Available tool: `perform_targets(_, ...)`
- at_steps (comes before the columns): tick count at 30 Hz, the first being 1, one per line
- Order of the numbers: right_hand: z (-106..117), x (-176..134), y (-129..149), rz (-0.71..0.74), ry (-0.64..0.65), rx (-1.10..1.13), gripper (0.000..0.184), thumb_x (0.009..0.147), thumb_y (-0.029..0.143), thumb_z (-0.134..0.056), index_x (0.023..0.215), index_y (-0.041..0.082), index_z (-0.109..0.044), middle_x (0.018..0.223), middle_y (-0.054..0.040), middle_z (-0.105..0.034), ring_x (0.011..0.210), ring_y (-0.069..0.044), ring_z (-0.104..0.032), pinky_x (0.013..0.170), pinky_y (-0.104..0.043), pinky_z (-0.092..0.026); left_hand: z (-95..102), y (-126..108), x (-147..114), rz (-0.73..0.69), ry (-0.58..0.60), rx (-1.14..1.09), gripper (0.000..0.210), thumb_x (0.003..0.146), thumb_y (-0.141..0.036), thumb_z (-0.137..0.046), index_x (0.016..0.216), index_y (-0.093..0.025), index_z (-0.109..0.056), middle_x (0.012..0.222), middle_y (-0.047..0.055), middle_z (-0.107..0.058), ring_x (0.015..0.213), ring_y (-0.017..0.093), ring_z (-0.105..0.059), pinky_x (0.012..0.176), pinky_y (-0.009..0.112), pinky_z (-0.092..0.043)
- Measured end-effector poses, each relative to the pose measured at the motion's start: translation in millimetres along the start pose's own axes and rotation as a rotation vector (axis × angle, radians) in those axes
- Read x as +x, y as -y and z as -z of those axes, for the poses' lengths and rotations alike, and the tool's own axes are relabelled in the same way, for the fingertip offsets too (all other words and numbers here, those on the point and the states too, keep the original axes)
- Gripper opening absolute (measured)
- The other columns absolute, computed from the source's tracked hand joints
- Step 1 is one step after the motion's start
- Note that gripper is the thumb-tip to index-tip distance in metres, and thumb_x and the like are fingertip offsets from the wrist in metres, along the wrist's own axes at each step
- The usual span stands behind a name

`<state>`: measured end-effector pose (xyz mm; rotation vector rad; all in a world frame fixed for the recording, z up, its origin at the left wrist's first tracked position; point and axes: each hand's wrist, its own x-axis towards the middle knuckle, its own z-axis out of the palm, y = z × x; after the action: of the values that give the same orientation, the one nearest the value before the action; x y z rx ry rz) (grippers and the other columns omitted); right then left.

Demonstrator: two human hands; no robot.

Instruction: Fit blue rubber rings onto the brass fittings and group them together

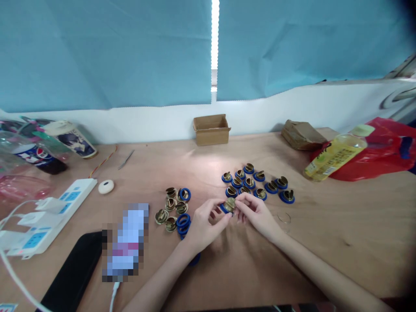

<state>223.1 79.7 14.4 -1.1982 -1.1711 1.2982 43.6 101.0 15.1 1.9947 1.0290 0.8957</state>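
Observation:
Between my hands, above the table, is a brass-coloured round metal piece (230,203) with a blue ring around its base. My left hand (206,223) is closed on its left side, thumb below and fingers behind. The fingertips of my right hand (255,212) pinch its right side. Just behind my hands sit several similar brass pieces with blue rings (248,183). Left of my left hand are several brass pieces without rings (170,204). Loose blue rings (183,221) lie beside these, partly hidden by my left hand and forearm.
A small open cardboard box (212,136) stands by the wall. On the right are a yellow drink bottle (338,154), a red bag (386,151) and a brown package (302,135). On the left are a power strip (55,221), a phone (128,242) and a black flat object (76,273).

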Motion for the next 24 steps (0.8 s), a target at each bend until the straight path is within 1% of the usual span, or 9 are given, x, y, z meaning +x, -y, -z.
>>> perform_targets(8, -0.3, -1.7, 3.8, 0.048, -0.027, -0.006, 0.035, 0.081, 0.054, -0.062, 0.079, 0.021, -0.052, 0.059, 0.0045, -0.055, 0.046, -0.010, -0.051, 0.044, -0.023, -0.043, 0.6, -0.4, -1.2, -0.073, -0.052, 0.043, 0.027, 0.081, -0.021, -0.065, 0.108, -0.019, -0.060, 0.092, 0.005, -0.069, 0.076, 0.016, -0.065, 0.064, 0.026, -0.053)
perform_targets(15, 0.5, -2.2, 4.6, 0.049, -0.008, -0.037, 0.035, 0.083, 0.054, -0.061, 0.077, 0.021, -0.052, 0.059, 0.0044, -0.054, 0.047, -0.010, -0.050, 0.045, -0.023, -0.043, 1.4, 1.0, -1.7, -0.126, -0.091, 0.066, 0.025, 0.080, -0.023, -0.066, 0.104, -0.019, -0.062, 0.086, 0.003, -0.067, 0.069, 0.014, -0.061, 0.062, 0.026, -0.052)
perform_targets(24, -1.0, -3.2, 3.0, 0.036, 0.028, -0.058, 0.032, 0.084, 0.051, -0.060, 0.081, 0.020, -0.054, 0.057, 0.0049, -0.054, 0.047, -0.010, -0.049, 0.046, -0.023, -0.043, 2.4, -4.4, -1.7, -0.131, -0.163, 0.097, 0.019, 0.078, -0.022, -0.066, 0.096, -0.018, -0.063, 0.081, 0.003, -0.065, 0.064, 0.013, -0.057, 0.059, 0.025, -0.049)
